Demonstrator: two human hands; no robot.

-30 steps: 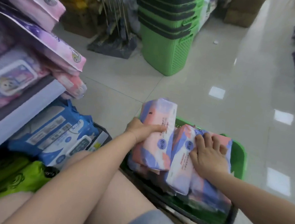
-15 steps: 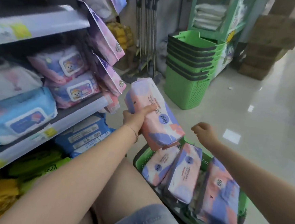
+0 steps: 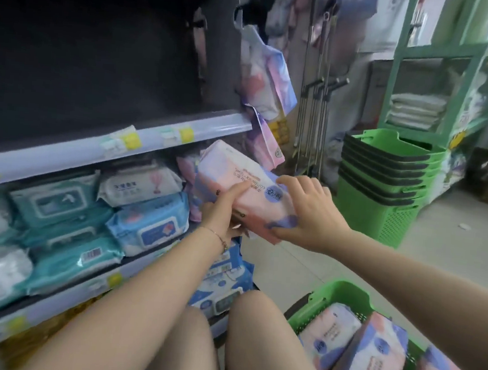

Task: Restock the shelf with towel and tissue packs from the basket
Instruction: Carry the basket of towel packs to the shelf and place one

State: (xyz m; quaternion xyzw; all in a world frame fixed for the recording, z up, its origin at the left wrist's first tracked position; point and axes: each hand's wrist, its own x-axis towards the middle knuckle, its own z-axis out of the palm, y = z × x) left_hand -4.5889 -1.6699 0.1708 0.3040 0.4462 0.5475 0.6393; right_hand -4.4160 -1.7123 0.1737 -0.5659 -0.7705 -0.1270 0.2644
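Note:
Both my hands hold one pink, white and purple tissue pack [image 3: 237,181] at the right end of the middle shelf [image 3: 152,141]. My left hand [image 3: 223,209] grips its near side from below, thumb along the front. My right hand [image 3: 305,210] grips its right end, fingers over the top. The green basket [image 3: 336,294] stands at the lower right on the floor with three more packs [image 3: 369,361] of the same kind in it.
Blue, teal and white wipe packs [image 3: 146,224] fill the shelf level below the price strip. Pink packs [image 3: 265,78] hang at the shelf's end. A stack of green baskets [image 3: 382,190] stands on the tiled floor behind. My knees are below the hands.
My left hand lifted the pack from the basket up to the shelf end. My right hand left the basket and took hold of the pack's right end. The view tilted up.

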